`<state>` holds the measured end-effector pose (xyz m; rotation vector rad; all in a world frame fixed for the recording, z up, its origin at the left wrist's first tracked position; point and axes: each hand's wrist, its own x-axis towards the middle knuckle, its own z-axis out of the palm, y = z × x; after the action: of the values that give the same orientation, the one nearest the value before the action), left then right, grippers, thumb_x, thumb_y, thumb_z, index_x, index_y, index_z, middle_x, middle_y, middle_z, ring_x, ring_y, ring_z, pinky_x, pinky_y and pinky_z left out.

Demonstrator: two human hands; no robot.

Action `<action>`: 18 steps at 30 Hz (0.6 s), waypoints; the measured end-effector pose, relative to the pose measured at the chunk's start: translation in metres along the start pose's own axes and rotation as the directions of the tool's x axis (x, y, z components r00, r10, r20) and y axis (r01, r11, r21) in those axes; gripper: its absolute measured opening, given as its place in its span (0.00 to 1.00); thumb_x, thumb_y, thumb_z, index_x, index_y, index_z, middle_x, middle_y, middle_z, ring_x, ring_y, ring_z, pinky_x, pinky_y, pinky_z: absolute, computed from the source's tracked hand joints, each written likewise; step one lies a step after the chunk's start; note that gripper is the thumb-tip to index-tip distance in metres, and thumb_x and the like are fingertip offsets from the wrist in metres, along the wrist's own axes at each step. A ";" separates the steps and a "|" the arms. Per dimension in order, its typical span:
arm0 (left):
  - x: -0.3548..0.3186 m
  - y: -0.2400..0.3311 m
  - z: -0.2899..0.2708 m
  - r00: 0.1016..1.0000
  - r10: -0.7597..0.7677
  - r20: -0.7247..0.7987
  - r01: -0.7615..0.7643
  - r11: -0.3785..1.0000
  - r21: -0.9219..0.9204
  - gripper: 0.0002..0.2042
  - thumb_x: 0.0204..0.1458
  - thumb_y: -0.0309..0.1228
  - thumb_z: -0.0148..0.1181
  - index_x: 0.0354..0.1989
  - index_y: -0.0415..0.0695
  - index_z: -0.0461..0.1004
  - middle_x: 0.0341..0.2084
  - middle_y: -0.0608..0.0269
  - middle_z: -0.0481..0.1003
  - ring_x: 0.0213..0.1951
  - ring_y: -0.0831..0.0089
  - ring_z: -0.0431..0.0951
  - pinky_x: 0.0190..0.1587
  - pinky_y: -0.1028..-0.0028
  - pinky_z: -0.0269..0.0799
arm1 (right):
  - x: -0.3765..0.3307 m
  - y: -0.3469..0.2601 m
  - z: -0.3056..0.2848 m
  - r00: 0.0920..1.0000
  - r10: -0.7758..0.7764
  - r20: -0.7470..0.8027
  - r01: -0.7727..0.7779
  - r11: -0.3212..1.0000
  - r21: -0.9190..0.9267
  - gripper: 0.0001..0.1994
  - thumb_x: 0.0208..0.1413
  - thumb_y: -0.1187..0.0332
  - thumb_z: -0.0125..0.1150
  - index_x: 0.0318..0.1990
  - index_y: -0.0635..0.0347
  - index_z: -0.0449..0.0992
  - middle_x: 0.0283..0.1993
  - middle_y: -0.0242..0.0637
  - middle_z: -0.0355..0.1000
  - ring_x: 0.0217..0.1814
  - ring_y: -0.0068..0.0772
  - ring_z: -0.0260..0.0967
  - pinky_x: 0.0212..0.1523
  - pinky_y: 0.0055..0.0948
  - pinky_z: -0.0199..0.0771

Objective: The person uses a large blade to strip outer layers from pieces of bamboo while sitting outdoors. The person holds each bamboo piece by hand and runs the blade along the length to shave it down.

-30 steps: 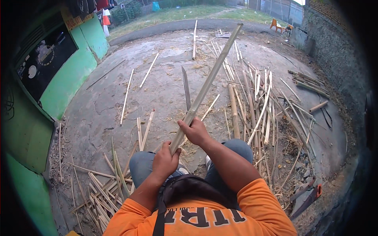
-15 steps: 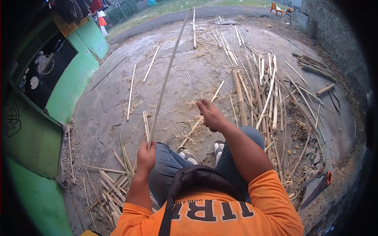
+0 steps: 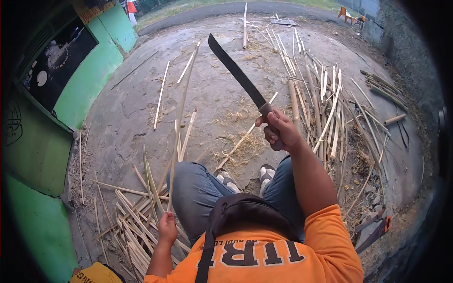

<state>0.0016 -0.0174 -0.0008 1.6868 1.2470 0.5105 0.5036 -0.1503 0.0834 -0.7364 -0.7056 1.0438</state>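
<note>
In my right hand (image 3: 283,129) is a machete with a long dark blade (image 3: 238,70) and a brown handle. My fingers wrap the handle, and the blade points up and to the left, its broad side showing. Lower at the left, my left hand (image 3: 167,229) is closed on the near end of a long, thin bamboo strip (image 3: 178,129). The strip slants up and away, well apart from the blade. Just beside that hand lies a heap of split bamboo strips (image 3: 130,214) on the ground.
A larger pile of bamboo poles and strips (image 3: 336,113) covers the right side. Curly shavings (image 3: 247,150) lie beyond my feet. A handsaw (image 3: 375,236) lies at the lower right. A green wall (image 3: 78,101) bounds the left, a grey wall (image 3: 415,61) the right.
My right hand has moved right and the machete has turned, so its blade shows broadside. My left hand has come down and closer to me, drawing the bamboo strip down with it.
</note>
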 end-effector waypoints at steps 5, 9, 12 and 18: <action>-0.011 -0.025 0.000 0.991 0.127 0.043 -0.134 0.963 0.234 0.29 0.64 0.57 0.46 0.31 0.38 0.69 0.18 0.63 0.66 0.24 0.73 0.66 0.30 0.69 0.65 | 0.007 0.003 0.011 0.992 0.124 0.001 -0.116 0.928 -0.353 0.25 0.63 0.59 0.62 0.63 0.63 0.66 0.40 0.41 0.76 0.21 0.21 0.68 0.23 0.22 0.70; -0.007 0.001 -0.008 0.990 0.053 0.127 -0.080 0.974 0.213 0.30 0.64 0.58 0.46 0.33 0.37 0.70 0.20 0.58 0.70 0.26 0.71 0.70 0.32 0.67 0.67 | 0.013 0.028 0.037 0.966 -0.252 0.062 0.138 0.297 -0.945 0.19 0.55 0.67 0.66 0.53 0.58 0.73 0.37 0.45 0.76 0.38 0.44 0.77 0.39 0.40 0.75; -0.001 -0.043 -0.004 0.998 0.039 0.053 -0.040 0.999 0.001 0.30 0.63 0.59 0.46 0.33 0.37 0.70 0.20 0.57 0.70 0.26 0.69 0.70 0.33 0.66 0.67 | 0.016 0.035 0.053 0.980 -0.072 0.187 0.194 0.091 -0.977 0.21 0.52 0.66 0.68 0.54 0.57 0.73 0.37 0.48 0.77 0.38 0.52 0.77 0.39 0.41 0.76; -0.006 -0.013 -0.006 0.986 0.120 0.115 -0.142 0.967 0.213 0.32 0.63 0.61 0.43 0.32 0.36 0.68 0.21 0.51 0.70 0.26 0.61 0.70 0.34 0.64 0.68 | 0.037 0.027 0.104 0.932 0.204 0.299 0.353 -0.322 -0.878 0.12 0.47 0.62 0.66 0.36 0.52 0.71 0.27 0.39 0.75 0.32 0.49 0.76 0.31 0.48 0.73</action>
<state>-0.0116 -0.0201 -0.0080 1.9672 1.1573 0.3697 0.4198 -0.0875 0.1263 -2.0115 -2.0948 0.0351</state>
